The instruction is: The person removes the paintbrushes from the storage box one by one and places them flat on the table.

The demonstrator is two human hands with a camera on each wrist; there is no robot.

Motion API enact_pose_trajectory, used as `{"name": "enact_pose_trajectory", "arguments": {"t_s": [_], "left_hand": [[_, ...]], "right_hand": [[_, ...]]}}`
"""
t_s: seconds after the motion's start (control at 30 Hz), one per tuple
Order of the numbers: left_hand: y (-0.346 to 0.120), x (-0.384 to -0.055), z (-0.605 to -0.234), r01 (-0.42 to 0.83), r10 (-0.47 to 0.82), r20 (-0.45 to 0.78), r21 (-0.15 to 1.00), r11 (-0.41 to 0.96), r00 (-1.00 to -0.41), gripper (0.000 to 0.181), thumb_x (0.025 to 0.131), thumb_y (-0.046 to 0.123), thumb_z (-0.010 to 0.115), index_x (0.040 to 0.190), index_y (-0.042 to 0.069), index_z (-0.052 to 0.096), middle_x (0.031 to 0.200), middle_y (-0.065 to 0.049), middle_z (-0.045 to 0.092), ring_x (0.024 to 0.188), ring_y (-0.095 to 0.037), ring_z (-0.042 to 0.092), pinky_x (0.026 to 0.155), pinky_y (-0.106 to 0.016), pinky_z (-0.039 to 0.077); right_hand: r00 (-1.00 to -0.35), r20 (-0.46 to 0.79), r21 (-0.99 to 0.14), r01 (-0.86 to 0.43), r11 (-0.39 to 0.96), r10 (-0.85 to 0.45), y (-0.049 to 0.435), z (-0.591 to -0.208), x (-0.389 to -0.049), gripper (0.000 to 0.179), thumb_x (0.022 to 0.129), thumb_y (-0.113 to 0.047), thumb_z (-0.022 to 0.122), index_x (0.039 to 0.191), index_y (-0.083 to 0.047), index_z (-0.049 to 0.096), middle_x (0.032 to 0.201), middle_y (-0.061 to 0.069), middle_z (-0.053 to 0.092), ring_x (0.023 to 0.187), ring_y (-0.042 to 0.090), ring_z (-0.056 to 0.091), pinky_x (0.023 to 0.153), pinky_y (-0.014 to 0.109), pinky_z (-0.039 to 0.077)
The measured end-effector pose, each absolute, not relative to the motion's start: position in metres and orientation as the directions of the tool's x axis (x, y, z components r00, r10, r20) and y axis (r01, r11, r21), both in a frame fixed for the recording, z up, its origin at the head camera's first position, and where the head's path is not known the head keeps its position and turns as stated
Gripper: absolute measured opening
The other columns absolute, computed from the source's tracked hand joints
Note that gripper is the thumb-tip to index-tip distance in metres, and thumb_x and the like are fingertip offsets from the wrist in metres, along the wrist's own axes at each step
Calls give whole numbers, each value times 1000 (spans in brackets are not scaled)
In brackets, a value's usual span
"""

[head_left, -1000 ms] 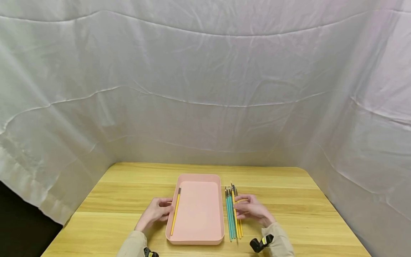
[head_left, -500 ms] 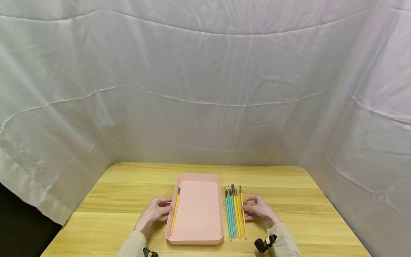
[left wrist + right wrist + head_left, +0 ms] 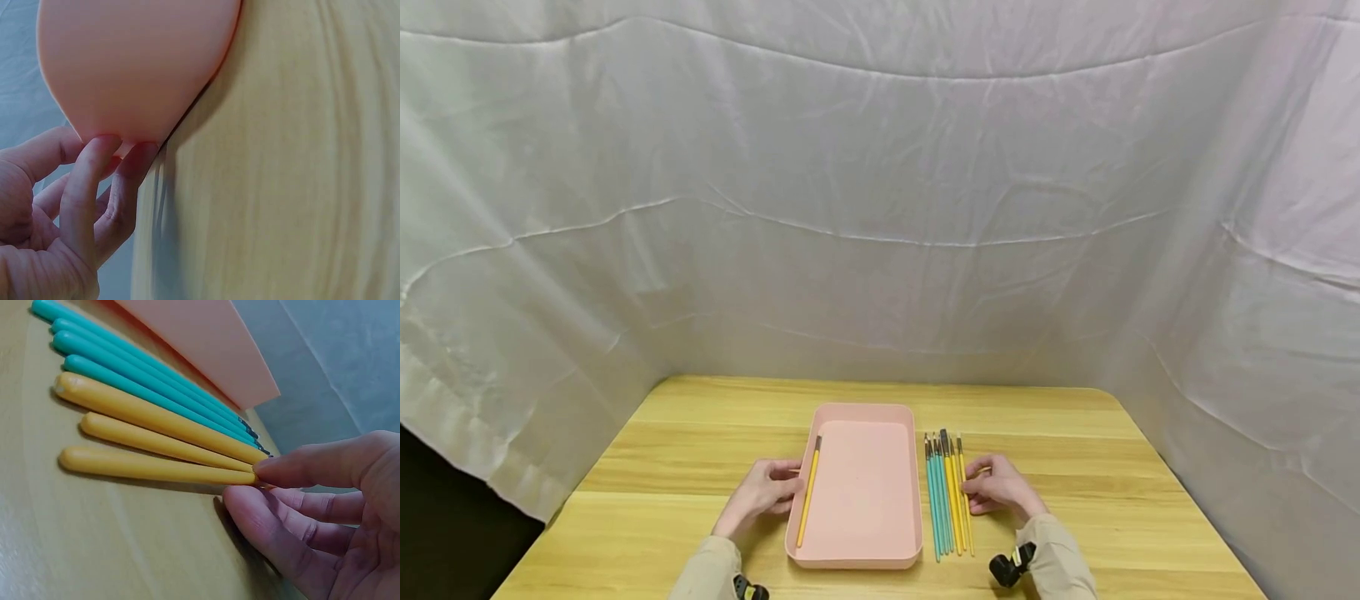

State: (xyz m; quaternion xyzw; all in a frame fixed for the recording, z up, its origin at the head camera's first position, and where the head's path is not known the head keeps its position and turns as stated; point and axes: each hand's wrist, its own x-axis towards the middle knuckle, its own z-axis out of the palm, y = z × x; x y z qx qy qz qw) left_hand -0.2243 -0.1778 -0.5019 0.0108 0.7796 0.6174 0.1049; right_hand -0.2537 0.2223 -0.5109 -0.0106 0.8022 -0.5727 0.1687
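Observation:
My left hand grips the left wall of a shallow pink tray, its fingertips at the rim in the left wrist view. Inside the tray, along its left side, lies one yellow paintbrush. To the right of the tray, several teal paintbrushes and yellow ones lie side by side, bristles pointing away. The rightmost yellow paintbrush is pinched between thumb and forefinger of my right hand, close beside its yellow neighbour. Its handle end rests low over the wood in the right wrist view.
A light wooden table carries everything. Pale grey cloth hangs behind it and along both sides. Each sleeve has a small black camera strapped at the wrist.
My right hand has moved right from the middle of the brushes, taking a yellow paintbrush to the row's right end, then slightly back left beside the others. The left hand and tray stay put.

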Motion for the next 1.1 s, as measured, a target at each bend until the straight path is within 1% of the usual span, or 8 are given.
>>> {"name": "enact_pose_trajectory", "arguments": {"t_s": [0.33, 0.57, 0.87, 1.0, 1.1], "left_hand": [[-178, -225, -502, -121, 141, -160, 960, 252, -977, 47, 92, 2, 66, 134, -14, 54, 110, -24, 67, 78, -12, 64, 62, -22, 57], [-178, -225, -501, -115, 145, -154, 962, 248, -977, 48, 91, 3, 66, 134, -15, 53, 109, -24, 67, 78, -12, 64, 62, -23, 58], [-179, -224, -500, -106, 156, -147, 965, 241, -977, 49, 91, 2, 65, 135, -16, 52, 108, -24, 68, 78, -11, 64, 61, -22, 57], [-179, -224, -500, -116, 147, -154, 963, 242, -977, 49, 91, 3, 66, 135, -15, 53, 107, -21, 67, 78, -11, 64, 61, -22, 57], [-178, -224, -500, -120, 141, -157, 963, 242, -977, 49, 91, 3, 66, 135, -14, 53, 107, -21, 67, 78, -11, 64, 61, -22, 57]], "right_hand": [[-944, -267, -912, 184, 365, -191, 220, -511, -256, 25, 85, 2, 68, 105, 11, 55, 75, 7, 62, 56, 12, 62, 54, 25, 59], [-950, -246, -915, 162, 368, -193, 221, -513, -255, 21, 85, 2, 69, 101, 11, 58, 73, 7, 64, 56, 12, 62, 54, 26, 59], [-953, -233, -925, 156, 348, -193, 220, -513, -253, 21, 87, -1, 69, 101, 11, 59, 74, 6, 64, 56, 11, 63, 55, 26, 59], [-955, -223, -928, 147, 344, -194, 219, -511, -250, 20, 90, -3, 68, 101, 11, 60, 74, 6, 65, 56, 10, 62, 55, 25, 59], [-956, -219, -929, 145, 339, -193, 219, -510, -249, 23, 91, -6, 68, 104, 12, 60, 74, 7, 66, 55, 10, 62, 55, 25, 59]]}}
